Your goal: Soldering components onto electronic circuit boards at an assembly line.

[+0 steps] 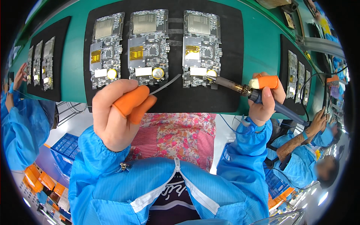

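My left hand (116, 112), with orange finger cots on its fingertips, pinches a thin grey wire that looks like solder (167, 83). The wire's free end points toward the right-hand circuit board (201, 48) but stays short of it. In my right hand (265, 101), also wearing finger cots, is a soldering iron (234, 86). Its tip lies over the round coin cell (211, 72) on that board's lower edge; whether it touches, I cannot tell. Two similar boards, the middle one (150, 43) and the left one (107, 48), lie alongside, each with a coin cell.
A black mat (176, 101) under the boards covers part of the green table (258, 52). More boards lie on a left mat (60, 41) and a right mat (287, 43). Co-workers in blue sit on both sides. The iron's dark cord (309, 86) runs at right.
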### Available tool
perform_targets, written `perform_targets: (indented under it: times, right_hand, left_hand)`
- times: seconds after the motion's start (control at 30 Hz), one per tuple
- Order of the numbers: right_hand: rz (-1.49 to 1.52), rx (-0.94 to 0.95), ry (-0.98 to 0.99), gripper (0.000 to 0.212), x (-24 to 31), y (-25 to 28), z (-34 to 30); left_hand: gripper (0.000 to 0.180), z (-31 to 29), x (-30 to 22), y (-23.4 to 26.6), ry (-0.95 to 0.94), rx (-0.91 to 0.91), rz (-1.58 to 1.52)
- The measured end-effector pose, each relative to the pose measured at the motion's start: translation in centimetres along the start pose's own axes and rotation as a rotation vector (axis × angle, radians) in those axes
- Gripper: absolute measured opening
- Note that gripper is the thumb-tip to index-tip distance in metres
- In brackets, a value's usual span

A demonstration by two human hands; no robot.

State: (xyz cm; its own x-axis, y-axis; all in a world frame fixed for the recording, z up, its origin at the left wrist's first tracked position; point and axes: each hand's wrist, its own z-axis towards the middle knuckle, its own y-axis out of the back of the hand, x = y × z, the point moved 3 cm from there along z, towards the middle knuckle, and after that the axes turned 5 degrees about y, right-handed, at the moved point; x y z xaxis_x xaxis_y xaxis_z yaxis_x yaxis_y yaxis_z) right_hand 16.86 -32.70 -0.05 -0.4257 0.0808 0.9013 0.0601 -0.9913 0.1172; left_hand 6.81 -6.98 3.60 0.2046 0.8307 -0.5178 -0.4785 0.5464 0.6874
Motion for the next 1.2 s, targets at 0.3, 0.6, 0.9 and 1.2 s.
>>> perform_targets:
  times: [0.3,0.6,0.9,1.2]
  right_hand:
    - [-0.027,-0.014,0.022,0.037,-0.3,1.7,0.0]
    - [-0.095,0.153,0.108,0.026,0.2,1.3,0.4]
    - [-0.066,0.221,0.191,0.017,0.1,0.8,0.8]
    - [-0.105,0.239,0.229,0.017,-0.2,0.9,0.8]
  left_hand:
    - [0.029,0.3,-1.5,-3.7,-0.155,0.091,-0.118]
    - [0.03,0.3,-1.9,-5.2,-0.142,0.195,-0.096]
    - [0.029,0.3,-1.8,-5.9,-0.139,0.194,-0.095]
    - [0.025,0.9,-2.3,-7.4,-0.189,0.177,-0.109]
